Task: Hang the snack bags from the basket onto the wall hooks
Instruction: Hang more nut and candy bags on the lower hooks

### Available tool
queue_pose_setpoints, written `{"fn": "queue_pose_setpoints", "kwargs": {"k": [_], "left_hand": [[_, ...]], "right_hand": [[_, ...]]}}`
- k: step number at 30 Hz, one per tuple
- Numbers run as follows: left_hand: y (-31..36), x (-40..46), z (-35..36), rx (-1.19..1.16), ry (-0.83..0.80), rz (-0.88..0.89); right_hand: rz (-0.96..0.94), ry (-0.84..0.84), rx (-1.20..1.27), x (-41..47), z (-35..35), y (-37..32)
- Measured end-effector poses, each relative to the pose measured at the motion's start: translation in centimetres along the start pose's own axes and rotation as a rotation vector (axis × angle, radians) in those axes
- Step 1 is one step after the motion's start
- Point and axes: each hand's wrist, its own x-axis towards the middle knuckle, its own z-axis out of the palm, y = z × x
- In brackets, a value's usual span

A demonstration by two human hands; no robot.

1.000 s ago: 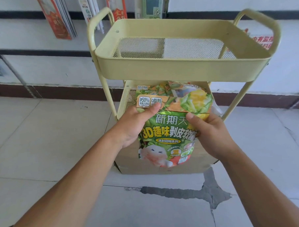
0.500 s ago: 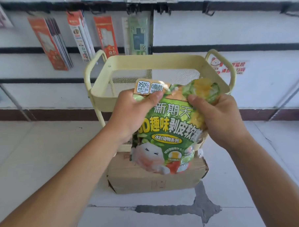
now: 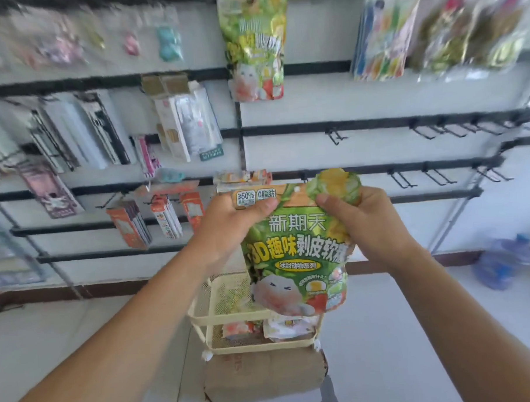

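Head view is showing both hands holding a green printed plastic snack bag (image 3: 296,254) upright in front of the white wall, above the pale yellow wire-mesh basket cart (image 3: 232,319): the left hand (image 3: 228,229) is pinching its top left corner with curled fingers, and the right hand (image 3: 368,223) is gripping its crumpled top right corner. Higher up, a matching green snack bag (image 3: 254,46) is hanging from what is probably a black wall hook, though blur is hiding the hook itself. Bare black metal wall hooks (image 3: 421,131) are sticking out to the right.
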Motion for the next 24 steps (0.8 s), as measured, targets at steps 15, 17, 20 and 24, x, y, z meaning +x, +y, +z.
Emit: {"fn": "queue_pose_setpoints", "kwargs": {"k": [15, 17, 20, 24], "left_hand": [[27.7, 2.6, 3.1, -0.041, 0.042, 0.038], [28.1, 3.4, 3.5, -0.033, 0.055, 0.063], [27.6, 5.0, 3.3, 0.004, 0.073, 0.069], [27.0, 8.2, 2.3, 0.027, 0.093, 0.047]], "right_hand": [[-0.063, -0.067, -0.075, 4.2, -11.2, -25.1], [-0.087, -0.081, -0.087, 5.1, -11.8, -25.4], [-0.073, -0.096, -0.082, 6.6, -12.0, -25.3], [-0.044, -0.094, -0.083, 9.7, -10.6, -24.9]]}}
